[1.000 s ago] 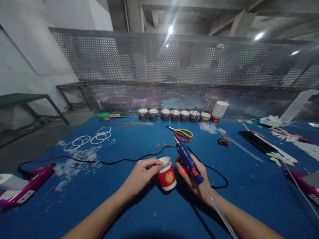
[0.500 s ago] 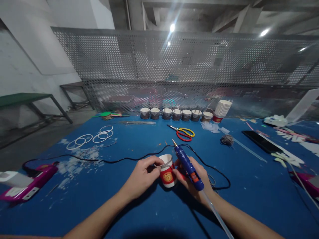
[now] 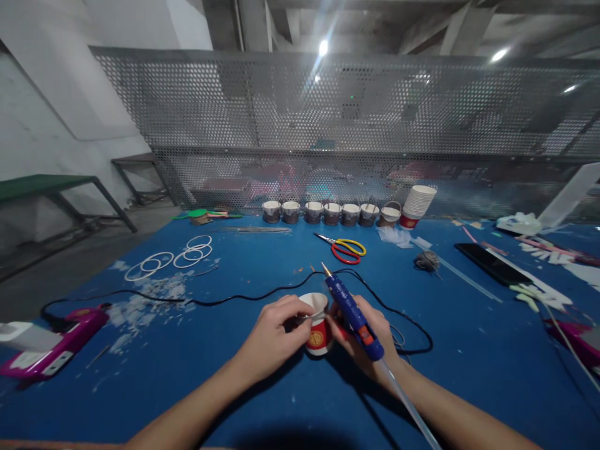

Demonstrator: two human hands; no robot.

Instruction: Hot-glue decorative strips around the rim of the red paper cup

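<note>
A red and white paper cup with a gold emblem stands before me, its white rim facing up. My left hand is closed at the cup's left side, thumb and fingers pinching near its rim; a thin grey strand seems to run along there. In my right hand lies a blue hot glue gun, nozzle pointing up and away, with a long clear glue stick out of its back. The right fingertips meet the cup's right side; partly hidden behind the glue gun.
A black cord crosses the table. Beyond lie scissors, white rings, a grey yarn ball and a phone. Several grey-wrapped cups and a cup stack line the mesh panel. A pink power strip sits left.
The cup has turned slightly, its emblem shifting, and the left fingers have moved a little to the right along its rim. The right hand keeps the glue gun nearly still.
</note>
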